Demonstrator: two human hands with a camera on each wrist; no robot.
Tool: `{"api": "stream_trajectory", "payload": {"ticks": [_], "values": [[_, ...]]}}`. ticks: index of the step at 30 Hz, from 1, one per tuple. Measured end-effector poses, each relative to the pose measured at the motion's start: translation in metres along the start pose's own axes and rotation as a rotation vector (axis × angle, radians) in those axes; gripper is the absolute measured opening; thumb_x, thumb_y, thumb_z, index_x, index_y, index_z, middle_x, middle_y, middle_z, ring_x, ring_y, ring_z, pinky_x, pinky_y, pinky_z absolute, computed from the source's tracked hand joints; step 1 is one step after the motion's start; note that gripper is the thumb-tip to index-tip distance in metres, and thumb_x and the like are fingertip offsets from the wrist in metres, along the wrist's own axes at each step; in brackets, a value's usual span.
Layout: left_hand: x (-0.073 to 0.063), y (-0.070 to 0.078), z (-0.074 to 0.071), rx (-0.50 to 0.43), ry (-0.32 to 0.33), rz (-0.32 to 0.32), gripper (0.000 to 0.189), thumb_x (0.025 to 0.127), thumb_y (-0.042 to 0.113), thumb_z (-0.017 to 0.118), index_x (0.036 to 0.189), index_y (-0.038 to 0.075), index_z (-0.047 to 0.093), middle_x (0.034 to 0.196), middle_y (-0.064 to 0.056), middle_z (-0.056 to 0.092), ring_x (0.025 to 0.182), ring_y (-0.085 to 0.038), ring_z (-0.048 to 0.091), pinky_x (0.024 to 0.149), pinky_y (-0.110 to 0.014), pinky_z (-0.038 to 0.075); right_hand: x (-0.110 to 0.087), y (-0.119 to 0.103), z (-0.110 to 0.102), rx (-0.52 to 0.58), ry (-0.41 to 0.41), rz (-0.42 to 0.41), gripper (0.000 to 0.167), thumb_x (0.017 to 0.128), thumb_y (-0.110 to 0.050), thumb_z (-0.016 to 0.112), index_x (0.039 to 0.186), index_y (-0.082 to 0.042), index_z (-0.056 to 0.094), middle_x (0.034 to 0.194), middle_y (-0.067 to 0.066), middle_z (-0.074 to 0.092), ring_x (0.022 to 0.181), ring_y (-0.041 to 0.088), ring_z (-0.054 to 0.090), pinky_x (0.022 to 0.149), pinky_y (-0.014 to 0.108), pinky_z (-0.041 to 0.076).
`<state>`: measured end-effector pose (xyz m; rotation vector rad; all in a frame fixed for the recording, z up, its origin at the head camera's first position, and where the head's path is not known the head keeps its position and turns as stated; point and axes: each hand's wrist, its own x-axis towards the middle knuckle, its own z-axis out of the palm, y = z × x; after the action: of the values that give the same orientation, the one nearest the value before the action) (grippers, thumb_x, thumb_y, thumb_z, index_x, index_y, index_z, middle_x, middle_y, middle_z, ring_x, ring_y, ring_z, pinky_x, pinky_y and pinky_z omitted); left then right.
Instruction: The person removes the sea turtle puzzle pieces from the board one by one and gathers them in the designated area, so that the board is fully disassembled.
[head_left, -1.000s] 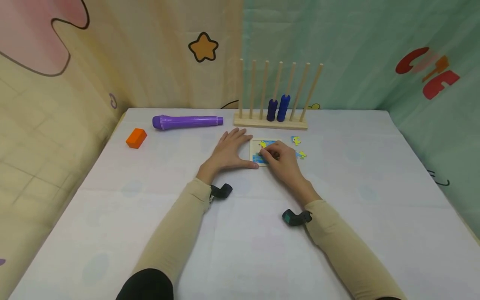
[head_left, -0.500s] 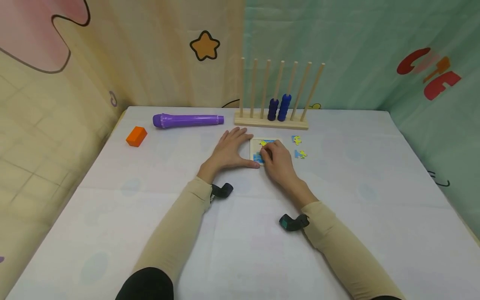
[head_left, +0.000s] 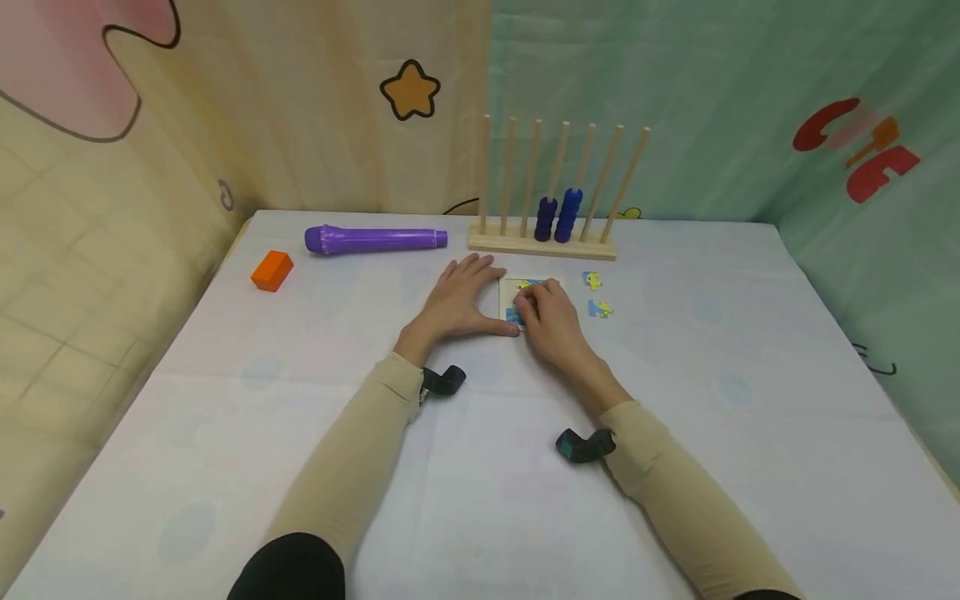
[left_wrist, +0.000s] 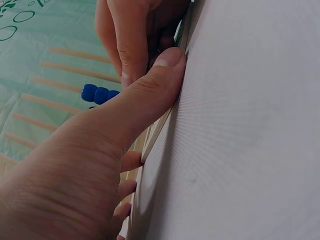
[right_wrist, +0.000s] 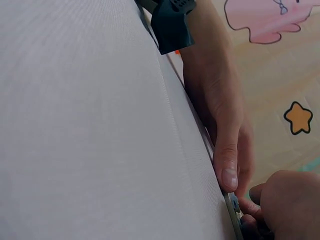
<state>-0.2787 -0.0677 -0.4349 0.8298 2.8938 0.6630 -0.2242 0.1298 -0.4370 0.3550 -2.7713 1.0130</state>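
A small jigsaw board point(head_left: 506, 292) with a pale frame and blue and yellow pieces lies on the table. My left hand point(head_left: 453, 307) is spread at its left side, fingers straight. The left thumb point(left_wrist: 160, 70) rests along the near edge, and the other fingertips reach the far left corner. Over the middle of the board, my right hand point(head_left: 553, 325) has its thumb and fingers curled together in a pinch on a puzzle piece, mostly hidden by the fingers. To the right lie two loose bits of puzzle, an upper piece point(head_left: 593, 281) and a lower piece point(head_left: 600, 309).
Behind the board stands a wooden peg rack point(head_left: 540, 244) with dark blue beads point(head_left: 568, 217) on two pegs. A purple toy microphone point(head_left: 375, 240) and an orange block point(head_left: 272, 271) lie at the back left. Printed curtains point(head_left: 675, 100) hang behind the table.
My right hand has shifted slightly left over the board, uncovering more of the lower loose piece. The left hand stays in place.
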Motion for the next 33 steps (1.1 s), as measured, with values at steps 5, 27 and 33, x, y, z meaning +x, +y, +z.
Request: {"api": "stream_trajectory", "payload": {"ticks": [5, 27, 33], "values": [[-0.002, -0.002, -0.002, -0.007, 0.008, -0.005, 0.109, 0.073, 0.074, 0.083, 0.160, 0.021, 0.044, 0.175, -0.006, 0.025, 0.165, -0.029, 0.010, 0.135, -0.050, 0.001, 0.002, -0.003, 0.000, 0.067, -0.021, 0.029, 0.023, 0.109, -0.018, 0.056, 0.120, 0.000, 0.065, 0.107, 0.014, 0.059, 0.098, 0.027, 0.054, 0.086, 0.038, 0.045], [-0.001, 0.003, -0.002, -0.003, 0.005, -0.003, 0.109, 0.073, 0.075, 0.082, 0.160, 0.021, 0.045, 0.175, -0.006, 0.026, 0.165, -0.029, 0.012, 0.135, -0.050, 0.002, -0.022, 0.008, -0.038, 0.277, 0.080, 0.105, 0.016, 0.101, -0.015, 0.072, 0.115, -0.006, 0.072, 0.105, 0.011, 0.074, 0.095, 0.021, 0.069, 0.080, 0.013, 0.054], [-0.002, 0.004, -0.003, -0.010, -0.005, -0.008, 0.109, 0.073, 0.075, 0.082, 0.160, 0.021, 0.044, 0.175, -0.006, 0.025, 0.165, -0.029, 0.011, 0.135, -0.050, 0.001, -0.045, 0.041, -0.065, 0.216, 0.161, 0.182, 0.022, 0.101, -0.014, 0.073, 0.118, -0.001, 0.070, 0.104, 0.016, 0.075, 0.088, 0.011, 0.068, 0.074, 0.005, 0.051]]}}
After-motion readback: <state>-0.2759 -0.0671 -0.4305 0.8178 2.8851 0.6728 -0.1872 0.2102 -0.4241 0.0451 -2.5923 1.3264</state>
